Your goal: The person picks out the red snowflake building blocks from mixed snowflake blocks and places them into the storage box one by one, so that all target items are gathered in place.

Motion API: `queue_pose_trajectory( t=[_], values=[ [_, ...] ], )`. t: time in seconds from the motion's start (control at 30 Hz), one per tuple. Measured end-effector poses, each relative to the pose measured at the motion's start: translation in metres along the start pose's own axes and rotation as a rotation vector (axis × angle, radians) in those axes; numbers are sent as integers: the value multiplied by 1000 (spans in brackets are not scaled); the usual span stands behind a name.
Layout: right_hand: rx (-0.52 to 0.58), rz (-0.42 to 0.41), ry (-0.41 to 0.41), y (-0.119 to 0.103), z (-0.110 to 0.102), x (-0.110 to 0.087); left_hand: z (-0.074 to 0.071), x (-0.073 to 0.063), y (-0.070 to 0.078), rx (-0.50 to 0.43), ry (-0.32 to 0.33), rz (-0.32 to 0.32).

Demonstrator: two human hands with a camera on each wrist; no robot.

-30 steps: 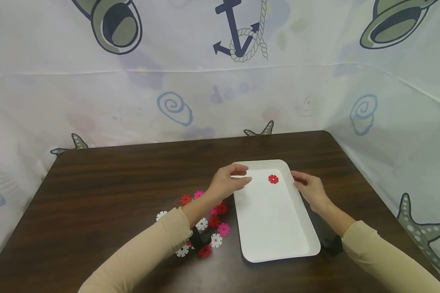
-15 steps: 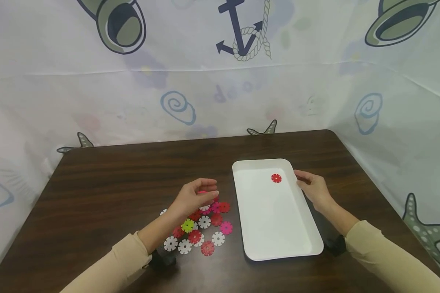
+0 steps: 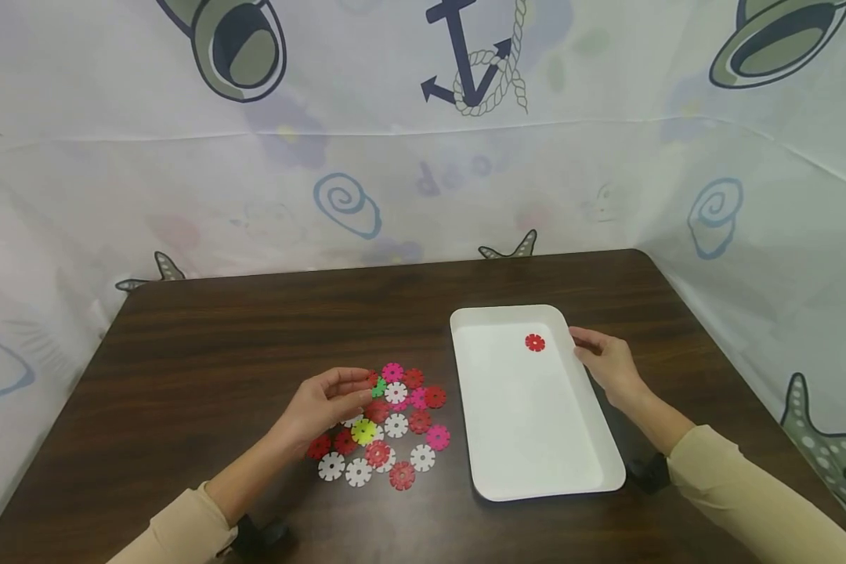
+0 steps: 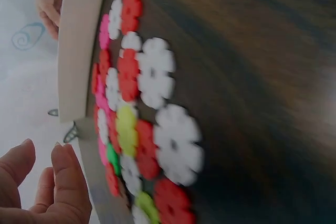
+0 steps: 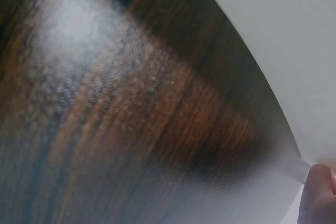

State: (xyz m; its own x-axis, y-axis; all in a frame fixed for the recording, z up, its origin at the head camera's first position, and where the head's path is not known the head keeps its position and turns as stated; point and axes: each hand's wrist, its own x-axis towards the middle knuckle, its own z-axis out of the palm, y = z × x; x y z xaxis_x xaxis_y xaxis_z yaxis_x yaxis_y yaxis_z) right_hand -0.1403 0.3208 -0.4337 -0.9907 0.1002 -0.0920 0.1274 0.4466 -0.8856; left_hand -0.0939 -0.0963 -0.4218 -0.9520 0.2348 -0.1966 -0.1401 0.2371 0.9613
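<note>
My left hand hovers at the left side of a pile of flower-shaped plastic discs. In the left wrist view a gap shows between its thumb and fingers, with nothing held. The discs are red, white, pink, yellow and green, some overlapping, with notched rims. A white rectangular tray lies right of them, holding one red disc near its far end. My right hand grips the tray's right rim between thumb and fingers; the right wrist view shows a fingertip at that edge.
The dark wood-grain table carries everything. Behind and to the right hangs a pale sea-patterned cloth. The table's right edge runs beyond my right hand.
My left hand has moved left and toward me, from over the tray's left rim to the left side of the disc pile. The right hand stays at the tray's rim.
</note>
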Motion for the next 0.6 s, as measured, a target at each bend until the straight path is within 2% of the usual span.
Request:
queue_pose_trajectory(
  t=[0.37,0.6],
  values=[
    [-7,15,5,-2,1,0,-31,-24,-22,25,81,-84],
    [-11,13,3,-1,0,1,-43,-36,-33,110,84,-85]
  ],
)
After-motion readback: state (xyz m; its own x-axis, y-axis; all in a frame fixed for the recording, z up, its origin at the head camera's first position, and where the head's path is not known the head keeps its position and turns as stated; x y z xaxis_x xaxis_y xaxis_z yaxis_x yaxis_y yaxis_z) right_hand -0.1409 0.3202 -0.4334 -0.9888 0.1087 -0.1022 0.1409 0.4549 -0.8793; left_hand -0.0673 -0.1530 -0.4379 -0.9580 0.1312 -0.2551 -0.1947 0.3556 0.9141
